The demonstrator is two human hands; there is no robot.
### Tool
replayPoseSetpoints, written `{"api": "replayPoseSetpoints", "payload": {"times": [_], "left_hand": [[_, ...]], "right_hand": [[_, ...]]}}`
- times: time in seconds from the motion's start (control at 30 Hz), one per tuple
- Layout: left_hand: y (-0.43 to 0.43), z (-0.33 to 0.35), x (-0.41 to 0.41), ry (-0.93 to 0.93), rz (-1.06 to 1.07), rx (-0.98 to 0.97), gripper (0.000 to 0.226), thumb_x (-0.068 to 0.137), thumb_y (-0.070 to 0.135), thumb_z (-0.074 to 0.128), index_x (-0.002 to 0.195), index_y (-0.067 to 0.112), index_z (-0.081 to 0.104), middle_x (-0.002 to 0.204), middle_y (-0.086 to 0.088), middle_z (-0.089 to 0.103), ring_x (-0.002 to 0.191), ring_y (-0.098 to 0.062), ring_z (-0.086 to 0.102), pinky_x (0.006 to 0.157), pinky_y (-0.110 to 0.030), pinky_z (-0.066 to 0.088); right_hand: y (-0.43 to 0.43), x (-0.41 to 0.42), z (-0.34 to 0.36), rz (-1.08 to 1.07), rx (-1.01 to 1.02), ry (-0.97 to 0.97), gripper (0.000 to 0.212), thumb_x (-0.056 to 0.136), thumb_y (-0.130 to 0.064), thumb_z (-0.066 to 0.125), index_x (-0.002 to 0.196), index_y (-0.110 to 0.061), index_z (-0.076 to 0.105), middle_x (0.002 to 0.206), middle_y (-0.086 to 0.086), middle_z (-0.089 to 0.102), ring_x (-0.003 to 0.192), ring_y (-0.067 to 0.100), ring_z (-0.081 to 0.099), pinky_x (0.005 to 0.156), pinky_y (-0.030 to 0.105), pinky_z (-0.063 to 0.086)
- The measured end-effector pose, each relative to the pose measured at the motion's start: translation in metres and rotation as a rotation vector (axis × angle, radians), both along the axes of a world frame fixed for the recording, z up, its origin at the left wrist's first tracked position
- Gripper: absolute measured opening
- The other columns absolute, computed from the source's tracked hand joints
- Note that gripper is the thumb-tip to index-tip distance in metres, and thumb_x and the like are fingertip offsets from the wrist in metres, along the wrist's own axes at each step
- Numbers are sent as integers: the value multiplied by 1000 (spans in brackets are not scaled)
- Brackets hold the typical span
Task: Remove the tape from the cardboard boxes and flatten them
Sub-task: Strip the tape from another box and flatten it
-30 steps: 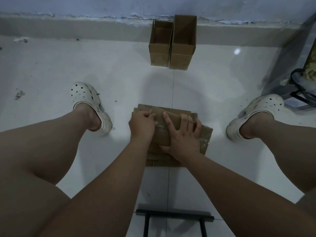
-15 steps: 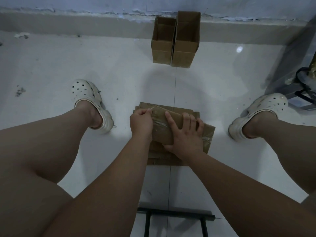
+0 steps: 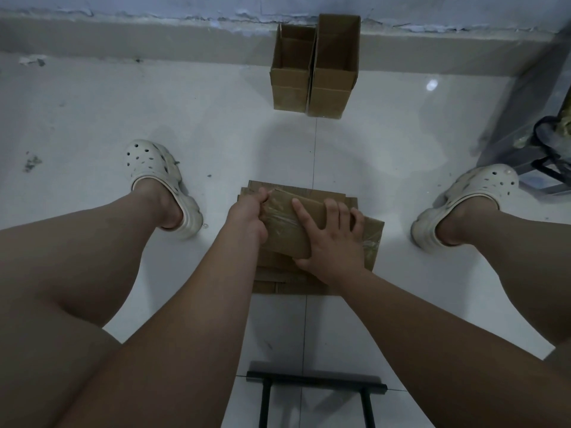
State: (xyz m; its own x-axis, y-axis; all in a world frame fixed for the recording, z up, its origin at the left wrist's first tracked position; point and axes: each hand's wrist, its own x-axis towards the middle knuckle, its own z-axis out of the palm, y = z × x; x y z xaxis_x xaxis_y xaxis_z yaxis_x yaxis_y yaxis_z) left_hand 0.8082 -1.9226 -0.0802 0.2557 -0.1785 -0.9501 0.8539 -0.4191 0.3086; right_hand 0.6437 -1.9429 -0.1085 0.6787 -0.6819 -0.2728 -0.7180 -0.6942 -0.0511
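White tiled floor (image 3: 92, 112) under me, skirting and wall at the far edge, and two open cardboard boxes (image 3: 333, 88) standing upright side by side against it, not yet flattened. Between my feet is a stack of flattened cardboard (image 3: 278, 279), and on top of it lies the taped box (image 3: 293, 239) I'm working on, already pressed fairly flat. Step in hand, as I read it, is peeling. The left grip (image 3: 247, 211) is curled tight at the box's left end, where the clear tape (image 3: 279, 217) runs out, and looks clamped on the tape end, though the pinch itself is hidden. The right grip (image 3: 335, 242) lies apart, fingers splayed flat on the box's right half and pinning it down. The tape runs across the box between the two grips, touching the left one. The next move probably calls for a steady pull of the strip, low and away from the box, with the right grip pressing so the box doesn't lift. The two boxes by the wall are well out of reach of either grip.
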Motion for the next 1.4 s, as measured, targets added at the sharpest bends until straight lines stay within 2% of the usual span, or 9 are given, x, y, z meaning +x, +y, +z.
{"api": "replayPoseSetpoints", "payload": {"times": [0.13,0.2,0.3,0.43,0.57,0.7,0.97,1.2,1.4], "left_hand": [[1,-4,1,21,129,-38,24,94,33,56,95,11,67,95,1,69,95,-16,68,73,-33,58],[-1,-5,0,1,184,-89,27,95,32,54,102,9,66,96,-3,70,81,-15,69,59,-32,58],[1,-4,-1,-130,147,-109,27,97,28,50,88,6,62,66,-3,68,47,-12,63,44,-23,51],[18,-9,-7,-431,-195,-242,13,94,26,56,104,18,54,86,-4,64,78,-16,63,65,-29,54],[31,-15,1,-639,-504,-240,41,85,3,62,117,28,52,96,-3,69,98,-18,64,87,-34,52],[30,-11,8,-582,-574,-198,27,84,8,67,109,16,64,101,-5,70,99,-21,65,96,-42,49],[26,-9,-1,-867,-781,-54,3,87,20,65,89,18,66,85,8,64,83,-11,60,72,-22,44],[27,-9,-18,-1222,-891,48,8,94,15,54,86,15,55,89,0,52,80,-12,48,68,-20,32],[24,-10,-20,-1302,-967,20,9,94,11,50,85,11,49,93,-8,51,84,-16,44,67,-20,30]], "right_hand": [[-2,2,-2,0,9,-2,116,68,-72,61,145,-44,-21,139,15,9,130,34,10,107,53,3],[-6,2,-2,-35,22,-9,114,69,-72,60,146,-44,-20,139,15,11,130,33,12,106,52,4],[-9,2,-2,-72,44,-7,112,70,-73,58,145,-44,-20,140,16,11,131,34,13,107,52,5],[-15,2,-5,-92,57,-14,111,69,-75,56,145,-46,-19,143,16,11,133,34,12,110,54,5],[-22,2,-6,-101,90,-36,104,70,-76,55,141,-54,-19,144,15,11,133,36,11,111,57,3],[-23,0,-7,-99,86,-49,101,69,-76,58,139,-59,-14,145,16,12,132,38,11,111,60,1],[-24,2,-8,-94,86,-64,100,70,-74,60,141,-58,-9,146,16,11,134,40,9,111,61,-3],[-14,3,-7,-60,72,-116,85,73,-68,65,142,-54,17,152,18,7,139,44,4,111,65,-7],[-14,-5,-5,-6,95,-178,74,76,-58,68,142,-49,36,157,14,14,144,35,-1,112,67,-4]]}}
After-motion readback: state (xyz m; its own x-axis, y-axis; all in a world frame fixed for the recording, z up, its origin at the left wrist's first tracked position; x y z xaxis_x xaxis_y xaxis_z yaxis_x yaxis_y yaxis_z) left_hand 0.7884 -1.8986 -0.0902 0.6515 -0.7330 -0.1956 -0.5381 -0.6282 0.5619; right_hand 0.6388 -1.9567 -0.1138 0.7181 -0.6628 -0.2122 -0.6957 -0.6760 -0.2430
